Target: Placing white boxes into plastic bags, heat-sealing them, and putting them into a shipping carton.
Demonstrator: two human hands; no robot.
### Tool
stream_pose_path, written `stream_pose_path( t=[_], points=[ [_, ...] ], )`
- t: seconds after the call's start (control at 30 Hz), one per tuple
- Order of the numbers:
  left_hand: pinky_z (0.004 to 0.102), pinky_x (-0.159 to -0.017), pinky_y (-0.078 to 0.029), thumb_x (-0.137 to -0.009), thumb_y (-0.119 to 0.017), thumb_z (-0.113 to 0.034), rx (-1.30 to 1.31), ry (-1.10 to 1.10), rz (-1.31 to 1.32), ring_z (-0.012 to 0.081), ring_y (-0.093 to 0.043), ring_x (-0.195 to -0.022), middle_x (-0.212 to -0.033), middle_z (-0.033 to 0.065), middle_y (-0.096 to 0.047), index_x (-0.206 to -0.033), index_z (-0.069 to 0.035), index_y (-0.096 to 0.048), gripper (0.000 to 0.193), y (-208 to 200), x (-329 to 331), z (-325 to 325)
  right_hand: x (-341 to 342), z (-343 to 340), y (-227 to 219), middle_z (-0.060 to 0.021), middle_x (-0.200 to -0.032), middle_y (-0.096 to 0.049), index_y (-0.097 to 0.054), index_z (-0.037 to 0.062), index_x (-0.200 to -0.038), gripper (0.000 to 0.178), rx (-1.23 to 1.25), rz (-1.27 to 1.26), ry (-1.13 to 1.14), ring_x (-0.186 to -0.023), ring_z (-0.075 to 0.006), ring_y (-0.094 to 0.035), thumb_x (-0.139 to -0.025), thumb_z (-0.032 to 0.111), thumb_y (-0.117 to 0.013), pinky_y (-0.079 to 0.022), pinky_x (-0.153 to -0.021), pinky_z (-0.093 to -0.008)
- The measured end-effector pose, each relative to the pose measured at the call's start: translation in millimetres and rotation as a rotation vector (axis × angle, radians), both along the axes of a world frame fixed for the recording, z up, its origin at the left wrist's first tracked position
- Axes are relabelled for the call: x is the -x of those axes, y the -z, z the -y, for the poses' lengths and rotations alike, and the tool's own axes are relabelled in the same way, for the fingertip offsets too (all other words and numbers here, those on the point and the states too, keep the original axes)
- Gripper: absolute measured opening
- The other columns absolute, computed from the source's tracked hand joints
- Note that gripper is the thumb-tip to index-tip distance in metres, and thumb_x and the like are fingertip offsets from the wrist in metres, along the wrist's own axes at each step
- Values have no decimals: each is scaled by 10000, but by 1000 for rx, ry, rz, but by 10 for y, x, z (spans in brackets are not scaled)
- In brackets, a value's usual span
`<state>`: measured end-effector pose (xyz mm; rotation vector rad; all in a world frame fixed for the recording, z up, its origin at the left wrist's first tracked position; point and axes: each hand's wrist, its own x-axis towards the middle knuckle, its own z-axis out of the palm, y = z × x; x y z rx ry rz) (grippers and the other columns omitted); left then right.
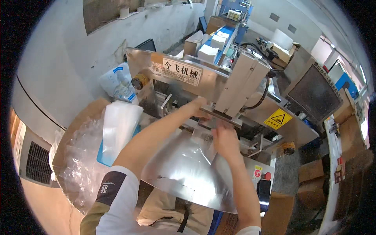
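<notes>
A steel machine [176, 160] with a smooth, shiny worktop stands before me. Under the metal bar [221, 115] of its upright column, my left hand [199, 107] reaches in from the left, fingers curled and partly hidden at the bar. My right hand [226, 140] is closed at the near side of the bar, its fingers pinching the edge of a clear plastic bag [201, 138]. That bag hangs down over the worktop between my hands. Whether my left fingers also grip the bag is hidden.
Left of the machine, a stack of clear flat bags [119, 123] lies on a blue tray [102, 156], beside a large cardboard box [64, 172] of loose plastic bags. A red button [268, 175] sits at the worktop's right corner. Behind runs a blue conveyor [226, 33] with white packs.
</notes>
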<state>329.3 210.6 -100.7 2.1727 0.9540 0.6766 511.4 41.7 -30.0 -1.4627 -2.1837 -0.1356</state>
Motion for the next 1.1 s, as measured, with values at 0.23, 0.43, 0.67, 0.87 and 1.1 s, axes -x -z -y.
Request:
stream_pose_path(
  t=[0.23,0.43,0.67,0.87,1.1],
  points=[
    [536,-1077,-379,-903,-618,-318,-429,-279,-329,411,-487,-1285,-1313,234,-562,-1229,23,-586,473,-197,45,2626,79,-102,147,-243,-1199,-630,-597,-23,-1177,403,49,64,150,-1138,-429,-595,-924,290,-626,-495,-933,-512],
    [571,-1131,-293,-912,-638,-471,-396,-370,-265,426,-403,-1361,-1406,223,-494,-1285,17,-557,620,-111,283,3263,154,-255,103,-213,-1080,-663,-628,14,-1062,364,77,41,170,-1052,-415,-616,-931,353,-619,-516,-873,-511],
    [591,-1154,-266,-943,-575,-529,-415,-266,-212,429,-379,-1401,-1442,239,-484,-1348,0,-543,667,-64,272,3269,121,-316,207,-200,-1079,-669,-650,35,-1040,386,11,132,196,-1017,-410,-633,-957,402,-565,-507,-890,-500],
    [592,-1159,-256,-956,-550,-532,-402,-262,-219,426,-368,-1411,-1454,237,-477,-1356,-3,-538,664,-95,283,3276,179,-365,269,-200,-1069,-679,-648,35,-1038,390,-73,179,217,-1030,-395,-644,-965,406,-554,-511,-889,-507],
    [598,-1160,-246,-957,-550,-525,-389,-266,-246,424,-359,-1414,-1454,237,-469,-1384,-6,-504,673,-63,271,3265,194,-364,291,-201,-1046,-692,-627,27,-1118,421,-36,240,255,-997,-406,-658,-975,413,-539,-521,-864,-518]
  ],
)
